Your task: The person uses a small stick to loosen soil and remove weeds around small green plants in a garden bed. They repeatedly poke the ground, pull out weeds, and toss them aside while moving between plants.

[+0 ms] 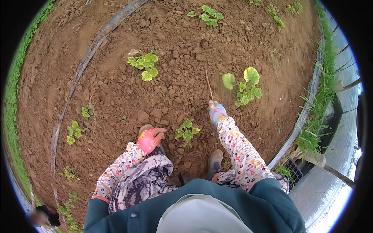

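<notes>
My right hand (217, 112), in a blue patterned glove with bare fingertips, grips a thin wooden stick (208, 84) that points away from me over the soil. To the right of the stick grows a leafy seedling (247, 90) with broad yellow-green leaves. My left hand (150, 139) wears a pink glove and is at my left shoe and knee, its bare fingers pointing right with nothing seen in them; how far apart the fingers are is unclear. Between my feet stands a small seedling (187, 132). Another seedling (145, 64) grows farther ahead.
Brown cloddy soil (174, 96) surrounds the plants. A drip tape (76, 78) curves along the left side. More seedlings (207, 16) stand ahead and at left. Grass (311, 137), a black plastic crate (293, 172) and plastic sheeting lie right. Another person (46, 217) is at bottom left.
</notes>
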Available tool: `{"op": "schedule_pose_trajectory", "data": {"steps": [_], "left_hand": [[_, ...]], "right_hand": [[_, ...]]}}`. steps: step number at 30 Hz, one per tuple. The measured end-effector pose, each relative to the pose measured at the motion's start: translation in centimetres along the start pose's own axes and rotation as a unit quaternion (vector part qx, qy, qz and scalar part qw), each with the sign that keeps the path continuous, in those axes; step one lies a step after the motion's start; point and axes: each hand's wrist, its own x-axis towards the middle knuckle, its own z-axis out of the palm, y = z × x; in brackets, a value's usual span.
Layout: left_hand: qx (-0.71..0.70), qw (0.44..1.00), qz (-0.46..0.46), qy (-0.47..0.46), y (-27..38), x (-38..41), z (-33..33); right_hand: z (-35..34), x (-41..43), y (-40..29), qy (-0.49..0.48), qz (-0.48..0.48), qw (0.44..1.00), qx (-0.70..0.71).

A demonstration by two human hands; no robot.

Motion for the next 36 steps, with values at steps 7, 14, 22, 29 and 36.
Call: {"op": "schedule_pose_trajectory", "data": {"steps": [7,14,22,29,36], "left_hand": [[-0.025,0.999,-0.018,0.012,0.5,0.1,0.3],[-0.041,0.998,-0.025,0.041,-0.4,0.3,1.0],[-0.034,0.998,-0.024,0.037,-1.0,1.3,1.4],[-0.030,0.998,-0.021,0.052,-0.3,0.4,1.0],[-0.052,0.997,-0.043,0.041,-0.5,0.6,1.0]], "right_hand": [[-0.1,-2.8,5.0,0.005,0.025,0.996,-0.084],[0.8,-11.6,13.1,-0.043,0.077,0.988,-0.123],[-1.7,-8.6,3.1,0.044,-0.018,0.999,0.026],[-2.2,-6.2,-1.9,-0.065,-0.072,0.980,-0.175],[-3.0,-11.1,13.5,-0.045,0.000,0.979,-0.199]]}}
